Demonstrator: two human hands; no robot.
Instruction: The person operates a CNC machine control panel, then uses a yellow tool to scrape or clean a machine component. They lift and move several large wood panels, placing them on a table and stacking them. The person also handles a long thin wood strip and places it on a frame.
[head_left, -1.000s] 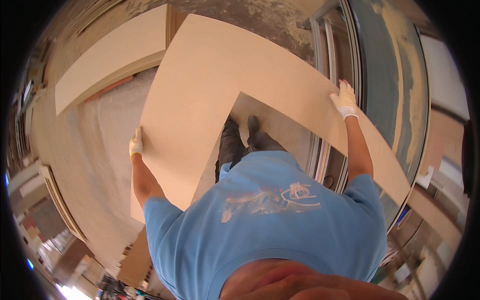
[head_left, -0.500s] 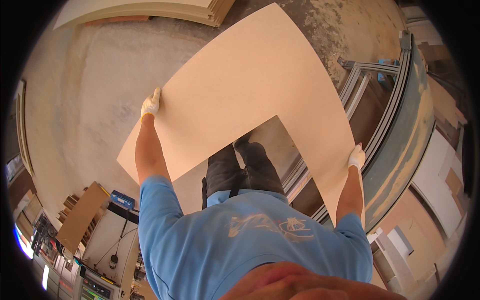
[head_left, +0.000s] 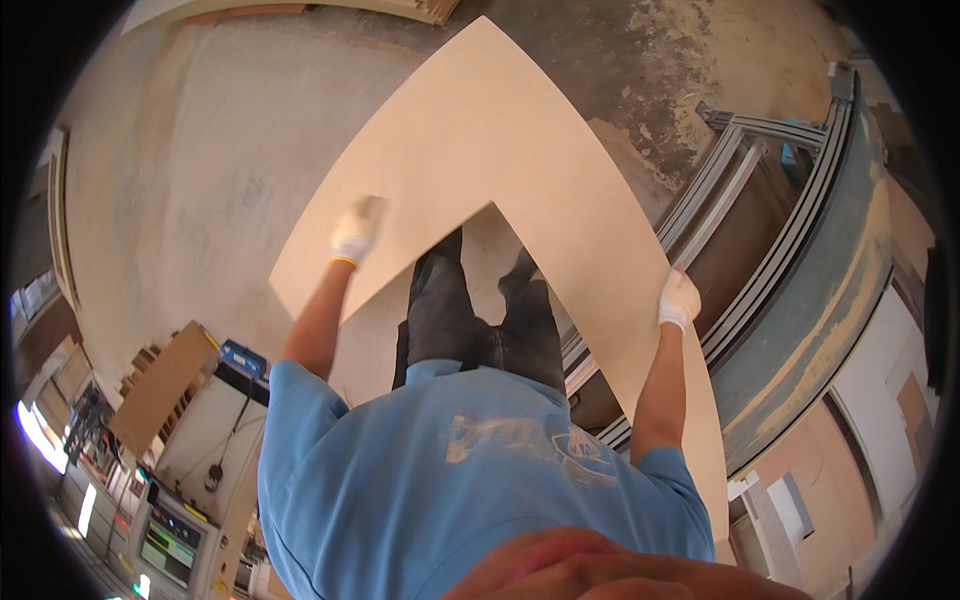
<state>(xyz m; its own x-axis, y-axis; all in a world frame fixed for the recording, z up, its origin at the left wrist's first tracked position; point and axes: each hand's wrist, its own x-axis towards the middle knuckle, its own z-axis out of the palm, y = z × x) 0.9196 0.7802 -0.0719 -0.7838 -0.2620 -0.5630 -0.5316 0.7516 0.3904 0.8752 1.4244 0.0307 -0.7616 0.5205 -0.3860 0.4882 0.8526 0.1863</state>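
Observation:
A large, pale, L-shaped board (head_left: 470,130) with a smooth face spreads out in front of my body, its inner corner above my legs. My right hand (head_left: 680,297), in a whitish knit glove, grips the board's right edge, with the fingers partly out of sight behind it. Over the left arm of the board, inward from its outer edge, is my gloved left hand (head_left: 355,230). Motion smears its fingers, and a brownish patch shows at their tips; I cannot tell if it touches the board.
To the right stands a metal rail frame (head_left: 770,260) beside a curved-looking grey-green conveyor surface (head_left: 810,340). Stacked boards (head_left: 400,8) lie at the far edge. A control screen (head_left: 168,553) and a blue box (head_left: 243,358) are at lower left. Panels (head_left: 840,440) lean at right.
My left hand has left the board's outer left edge and moved inward over its face. The board has turned and shifted left, and my right hand has moved left with it.

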